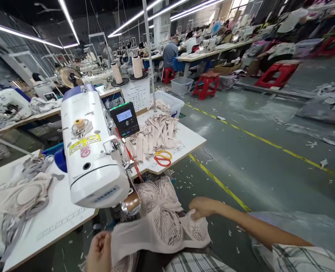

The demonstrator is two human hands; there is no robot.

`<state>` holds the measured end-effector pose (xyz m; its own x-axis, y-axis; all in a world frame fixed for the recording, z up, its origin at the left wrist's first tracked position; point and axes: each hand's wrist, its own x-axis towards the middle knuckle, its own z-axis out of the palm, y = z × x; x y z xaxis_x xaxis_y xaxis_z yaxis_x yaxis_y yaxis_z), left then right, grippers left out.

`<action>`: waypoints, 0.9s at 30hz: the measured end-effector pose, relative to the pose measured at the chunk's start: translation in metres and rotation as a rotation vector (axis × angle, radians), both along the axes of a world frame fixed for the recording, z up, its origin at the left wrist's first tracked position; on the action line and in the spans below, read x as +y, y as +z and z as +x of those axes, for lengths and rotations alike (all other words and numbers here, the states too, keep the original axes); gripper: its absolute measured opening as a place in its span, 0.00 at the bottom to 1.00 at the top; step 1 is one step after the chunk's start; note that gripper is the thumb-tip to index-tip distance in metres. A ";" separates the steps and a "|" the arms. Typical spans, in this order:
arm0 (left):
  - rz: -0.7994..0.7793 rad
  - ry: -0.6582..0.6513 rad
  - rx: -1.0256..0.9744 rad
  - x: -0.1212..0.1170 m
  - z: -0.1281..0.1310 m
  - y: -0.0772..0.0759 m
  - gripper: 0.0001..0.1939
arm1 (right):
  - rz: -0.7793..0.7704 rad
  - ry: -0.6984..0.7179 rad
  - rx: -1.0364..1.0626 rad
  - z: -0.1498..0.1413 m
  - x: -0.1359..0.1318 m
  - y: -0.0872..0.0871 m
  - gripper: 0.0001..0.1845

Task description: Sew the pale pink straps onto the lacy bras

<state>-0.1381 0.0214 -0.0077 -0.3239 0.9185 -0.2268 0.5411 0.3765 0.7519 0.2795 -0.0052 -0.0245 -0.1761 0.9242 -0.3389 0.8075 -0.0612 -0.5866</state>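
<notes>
A beige lace bra [167,228] is spread between my two hands, low in front of me over my lap. My left hand [99,251] has its fingers closed on the bra's left end, a plain smooth band. At the other side my right hand [200,207] pinches the top edge of a lace cup. Behind it, more beige lace [156,192] hangs at the sewing machine's near end; whether it joins the piece I hold I cannot tell. The white sewing machine [95,151] stands just beyond my left hand.
On the machine table [190,141] lie a heap of beige strips [156,134] and scissors [163,158] with red and yellow handles. A control panel [125,119] stands beside the machine. More beige garments [26,196] lie at left. Red stools [207,85] and people are farther off.
</notes>
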 end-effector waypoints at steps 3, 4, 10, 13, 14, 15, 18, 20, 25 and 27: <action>0.126 -0.218 0.372 0.006 0.039 0.027 0.17 | -0.075 0.127 0.110 -0.006 -0.001 0.017 0.16; 0.224 -0.323 0.389 0.005 0.060 0.032 0.18 | -0.091 0.177 0.186 -0.013 0.000 0.022 0.17; -0.124 -1.041 -0.199 -0.022 0.162 0.030 0.13 | -0.030 0.440 0.570 -0.047 0.038 0.059 0.18; -0.276 -1.106 -0.216 -0.023 0.160 0.034 0.15 | 0.281 0.069 0.145 -0.027 0.103 0.073 0.14; -0.254 -1.114 -0.224 -0.023 0.157 0.037 0.14 | 0.322 -0.034 0.072 -0.017 0.129 0.076 0.16; -0.223 -1.107 -0.248 -0.022 0.153 0.041 0.12 | 0.344 -0.089 0.035 -0.006 0.155 0.080 0.18; -0.215 -1.014 -0.353 -0.024 0.144 0.049 0.10 | 0.359 -0.181 -0.070 0.020 0.216 0.086 0.16; -0.261 -0.952 -0.400 -0.027 0.139 0.051 0.13 | 0.351 -0.185 -0.126 0.031 0.235 0.086 0.13; -0.149 -0.801 -0.389 -0.029 0.129 0.042 0.23 | 0.264 -0.140 -0.227 0.047 0.231 0.081 0.13; -0.125 -0.727 -0.378 -0.028 0.130 0.038 0.25 | 0.214 -0.161 -0.267 0.047 0.234 0.085 0.18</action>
